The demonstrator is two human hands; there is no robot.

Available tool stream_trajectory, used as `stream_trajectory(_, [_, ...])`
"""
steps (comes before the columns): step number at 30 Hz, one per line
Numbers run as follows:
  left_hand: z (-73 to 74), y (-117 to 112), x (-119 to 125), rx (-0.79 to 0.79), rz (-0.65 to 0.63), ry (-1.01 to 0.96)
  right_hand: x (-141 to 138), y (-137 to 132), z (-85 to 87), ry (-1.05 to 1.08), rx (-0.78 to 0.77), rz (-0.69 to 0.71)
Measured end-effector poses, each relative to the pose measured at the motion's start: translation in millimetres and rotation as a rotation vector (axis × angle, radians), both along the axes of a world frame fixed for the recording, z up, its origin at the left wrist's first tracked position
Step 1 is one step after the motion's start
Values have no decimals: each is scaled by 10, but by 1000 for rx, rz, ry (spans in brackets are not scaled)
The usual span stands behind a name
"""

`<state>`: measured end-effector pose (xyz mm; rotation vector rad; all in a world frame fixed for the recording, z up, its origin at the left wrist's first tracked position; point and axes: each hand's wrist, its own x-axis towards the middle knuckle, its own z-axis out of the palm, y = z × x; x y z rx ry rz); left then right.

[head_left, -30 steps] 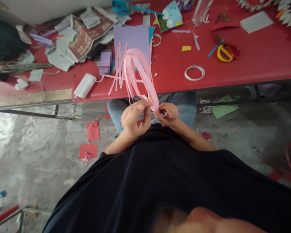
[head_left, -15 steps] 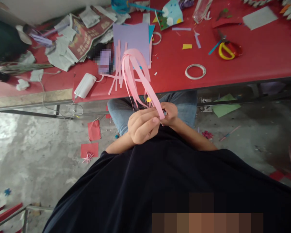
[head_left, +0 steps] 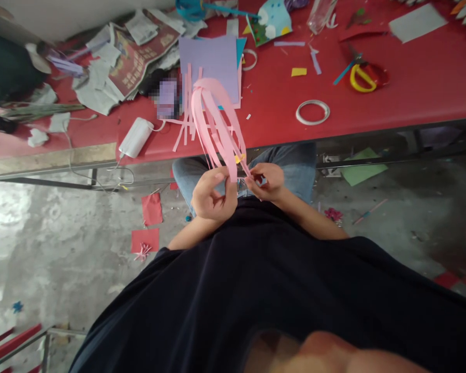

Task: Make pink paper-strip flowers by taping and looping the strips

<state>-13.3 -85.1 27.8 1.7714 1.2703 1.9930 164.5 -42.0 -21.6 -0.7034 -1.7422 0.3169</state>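
Note:
Several pink paper strips (head_left: 217, 122) arch up together in a loose loop between my body and the red table. My left hand (head_left: 214, 197) pinches the lower end of one wide strip between thumb and finger. On the other side, my right hand (head_left: 267, 181) is closed on the gathered ends of the other strips; its fingertips partly hide them. A small yellow piece (head_left: 239, 158) shows among the strips, just above my hands. A small gap separates the two hands, which are over my lap.
On the red table (head_left: 272, 116) lie purple paper (head_left: 213, 57), loose pink strips (head_left: 187, 106), a tape ring (head_left: 312, 112), scissors (head_left: 363, 79) and a white power bank (head_left: 136, 137). Crumpled newspaper (head_left: 140, 57) covers the left. Red paper squares (head_left: 151, 209) lie on the floor.
My left hand has moved left, away from my right hand, taking the wide strip's end with it. The strips have spread into a wider loop. My right hand has stayed nearly in place.

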Motion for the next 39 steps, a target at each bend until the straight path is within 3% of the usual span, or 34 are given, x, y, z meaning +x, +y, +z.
stream_trajectory(1, [9,52,59,132,73,-19,-7,-3,3,-7,1,5])
stream_trajectory(3, [49,139,149,240,140,-33,-15,-10,9,-22,1,19])
stream_trajectory(8, [151,181,134,185,87,80,-3,-33,21,-38,-6,44])
stream_trajectory(16, [159,111,16,113,152,238,-31,-48,47,-22,2,49])
stream_trajectory(29, [116,147,-10,300,126,288,-64,-81,121,-18,29,77])
stream_trajectory(39, [150,189,-214,395,137,523,-80,-114,75,-17,21,93])
